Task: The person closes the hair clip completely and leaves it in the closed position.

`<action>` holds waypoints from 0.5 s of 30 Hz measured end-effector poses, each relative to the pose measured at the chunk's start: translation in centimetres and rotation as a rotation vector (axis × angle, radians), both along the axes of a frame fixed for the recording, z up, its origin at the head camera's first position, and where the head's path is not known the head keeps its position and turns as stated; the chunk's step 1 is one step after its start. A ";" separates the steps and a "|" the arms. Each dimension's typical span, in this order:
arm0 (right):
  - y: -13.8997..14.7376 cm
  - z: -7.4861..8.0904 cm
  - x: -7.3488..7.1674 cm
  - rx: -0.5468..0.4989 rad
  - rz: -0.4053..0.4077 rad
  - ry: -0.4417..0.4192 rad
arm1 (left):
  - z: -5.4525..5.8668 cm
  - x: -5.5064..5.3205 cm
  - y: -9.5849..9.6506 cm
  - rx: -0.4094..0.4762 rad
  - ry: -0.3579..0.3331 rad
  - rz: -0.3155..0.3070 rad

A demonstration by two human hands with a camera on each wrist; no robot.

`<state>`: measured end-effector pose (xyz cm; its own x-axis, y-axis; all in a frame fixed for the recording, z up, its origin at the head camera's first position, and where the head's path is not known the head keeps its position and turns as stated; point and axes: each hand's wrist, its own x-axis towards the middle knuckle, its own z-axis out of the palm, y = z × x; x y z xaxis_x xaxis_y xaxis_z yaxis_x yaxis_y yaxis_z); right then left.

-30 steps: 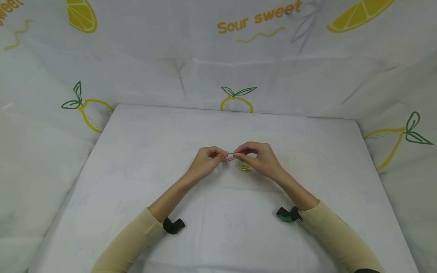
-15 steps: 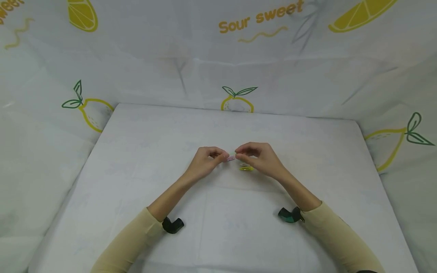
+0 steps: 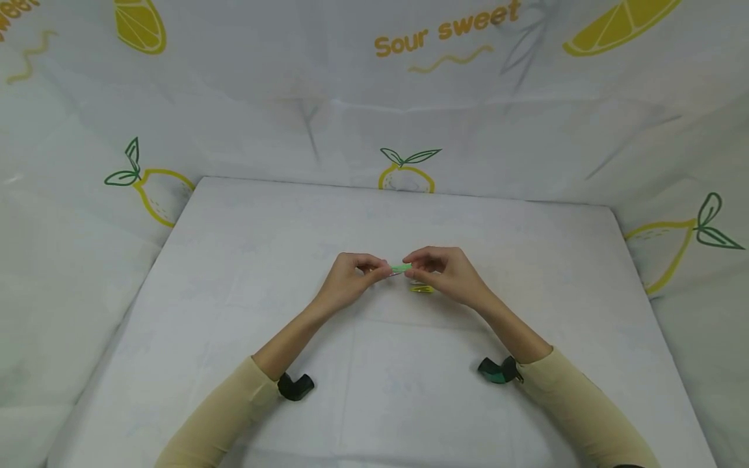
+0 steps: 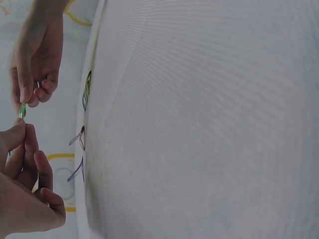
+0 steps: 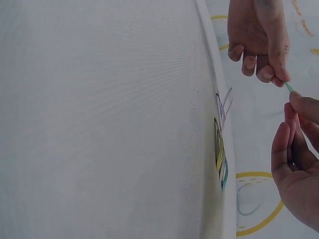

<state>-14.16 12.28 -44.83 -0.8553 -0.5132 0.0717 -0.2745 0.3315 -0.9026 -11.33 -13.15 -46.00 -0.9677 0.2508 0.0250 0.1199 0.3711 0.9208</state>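
Observation:
A small green snap hair clip [image 3: 400, 268] spans the short gap between my two hands, raised above the table. My left hand [image 3: 354, 276] pinches its left end between thumb and forefinger. At the other end, the thumb and forefinger of my right hand [image 3: 446, 270] pinch it too. The fingertips hide both ends. Under the hands lie more hair clips: a yellow clip [image 3: 421, 289] nearest the right palm, and a teal clip [image 5: 225, 174] beside it in the right wrist view. A purple clip [image 4: 76, 172] and a pinkish clip [image 4: 79, 137] stand bent open in the left wrist view.
The white-covered table [image 3: 351, 364] extends around the hands, with its far edge against a lemon-print cloth [image 3: 263, 117]. A dark wrist mount [image 3: 296, 387] juts from the left sleeve, another dark mount [image 3: 497, 370] from the right.
The green clip has turned from a thin edge-on line to show its flat face. My right hand has shifted very slightly right and toward me; the left hand has hardly moved.

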 end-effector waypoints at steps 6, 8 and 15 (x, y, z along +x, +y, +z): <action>0.1 -0.2 0.0 -0.011 0.024 0.019 | -0.1 0.0 0.0 0.012 -0.052 -0.003; 0.1 -0.3 0.0 -0.010 0.026 0.018 | -0.1 0.0 0.0 0.022 -0.070 -0.002; 0.0 -0.3 0.0 0.012 0.012 0.034 | -0.3 0.0 0.0 0.027 -0.085 0.005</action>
<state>-14.12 12.31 -45.10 -0.8462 -0.5244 0.0945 -0.3091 0.3387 -0.8887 -11.33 -13.18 -46.29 -0.9679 0.2463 -0.0510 0.0388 0.3464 0.9373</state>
